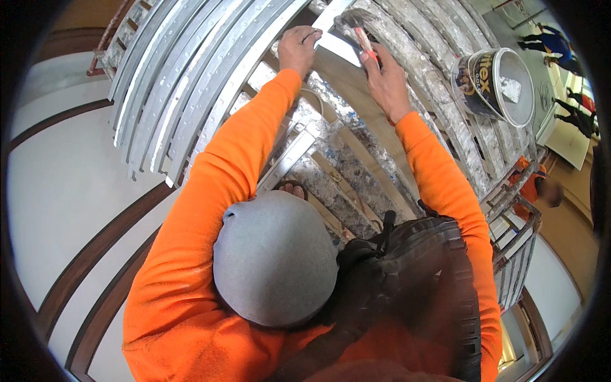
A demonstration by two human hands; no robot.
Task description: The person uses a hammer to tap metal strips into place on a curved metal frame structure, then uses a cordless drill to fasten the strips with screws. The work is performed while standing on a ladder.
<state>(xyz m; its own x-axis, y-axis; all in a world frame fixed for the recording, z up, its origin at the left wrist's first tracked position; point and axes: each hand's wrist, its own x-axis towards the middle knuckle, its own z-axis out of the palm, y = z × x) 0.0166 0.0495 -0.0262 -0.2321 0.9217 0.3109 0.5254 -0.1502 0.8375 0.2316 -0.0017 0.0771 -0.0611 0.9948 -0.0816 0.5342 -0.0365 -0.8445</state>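
Observation:
In my right hand [385, 79] is a hammer [365, 42] with a red handle, its dark head lying over a pale metal strip [337, 46]. My left hand [298, 49] is closed in a pinch at the strip's left edge. A small dark bit shows at its fingertips, too small to name. Left of that hand, long grey metal channels [210, 57] lie side by side. Paint-spattered planks [347, 162] run below my arms, and part of a foot [293, 190] shows on them.
A dark bucket [490, 86] with a wire handle stands on the planks at right. Gaps separate several planks. Far below at right, people [560, 48] are on the floor. Another person in orange [531, 188] is near a metal scaffold frame [515, 248]. Curved dark trim crosses the pale surface [76, 191] at left.

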